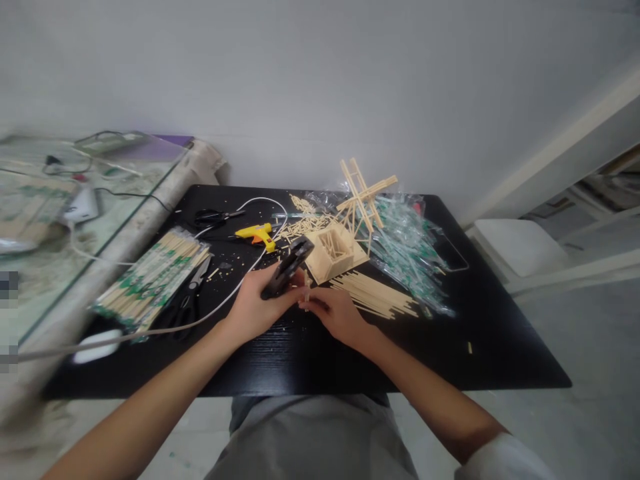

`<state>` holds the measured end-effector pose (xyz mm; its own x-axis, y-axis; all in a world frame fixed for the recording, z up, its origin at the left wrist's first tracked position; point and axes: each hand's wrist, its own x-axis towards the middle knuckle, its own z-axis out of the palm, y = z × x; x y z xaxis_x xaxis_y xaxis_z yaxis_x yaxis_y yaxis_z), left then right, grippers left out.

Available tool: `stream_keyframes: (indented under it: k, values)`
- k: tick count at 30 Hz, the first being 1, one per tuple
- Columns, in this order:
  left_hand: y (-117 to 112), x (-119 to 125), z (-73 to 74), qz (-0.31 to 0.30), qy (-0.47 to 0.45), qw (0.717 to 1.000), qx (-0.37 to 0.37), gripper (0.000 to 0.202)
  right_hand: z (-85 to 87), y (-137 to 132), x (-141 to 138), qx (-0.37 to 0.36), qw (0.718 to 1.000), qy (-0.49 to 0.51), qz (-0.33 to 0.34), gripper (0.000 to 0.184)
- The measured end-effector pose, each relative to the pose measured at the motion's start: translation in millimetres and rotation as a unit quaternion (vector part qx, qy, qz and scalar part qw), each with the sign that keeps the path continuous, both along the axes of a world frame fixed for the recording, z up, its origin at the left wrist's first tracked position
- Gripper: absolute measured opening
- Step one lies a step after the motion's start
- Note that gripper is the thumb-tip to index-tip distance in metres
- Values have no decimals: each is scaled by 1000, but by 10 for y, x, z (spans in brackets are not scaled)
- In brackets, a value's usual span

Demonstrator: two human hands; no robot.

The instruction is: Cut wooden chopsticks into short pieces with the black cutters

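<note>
My left hand point(255, 303) is closed round a pair of black cutters point(289, 265), jaws pointing up and away from me. My right hand point(336, 312) pinches a short wooden stick point(307, 285) upright beside the cutters, near the middle of the black table point(450, 347). Just beyond both hands stands a small wooden stick house point(334, 251) with a stick windmill wheel point(364, 195) above it. Loose bare sticks point(375, 295) lie to the right of my right hand.
A yellow glue gun point(257, 235) with a white cable lies behind the hands. Wrapped chopstick bundles point(150, 277) and black scissors point(189, 301) are at the left, empty wrappers point(410, 250) at the right. A glass-topped table point(75, 220) adjoins on the left.
</note>
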<state>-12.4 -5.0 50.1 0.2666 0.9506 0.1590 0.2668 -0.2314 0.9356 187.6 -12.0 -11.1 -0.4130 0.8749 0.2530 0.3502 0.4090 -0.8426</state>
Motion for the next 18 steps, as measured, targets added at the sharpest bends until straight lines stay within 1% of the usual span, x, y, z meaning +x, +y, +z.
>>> stream_keyframes:
  k: [4, 7, 12, 18]
  values:
    - [-11, 20, 13, 10, -30, 999, -23, 15, -32, -5, -17, -7, 1000, 5, 2, 15]
    - [-16, 29, 14, 17, -35, 999, -26, 15, -68, -19, -28, -10, 1000, 0, -1, 16]
    - [-23, 37, 8, 20, -42, 999, -1, 13, -121, -31, -30, 39, 999, 0, -4, 19]
    - [4, 30, -46, 14, -47, 999, -4, 15, -173, -33, -41, 92, 996, -4, -13, 17]
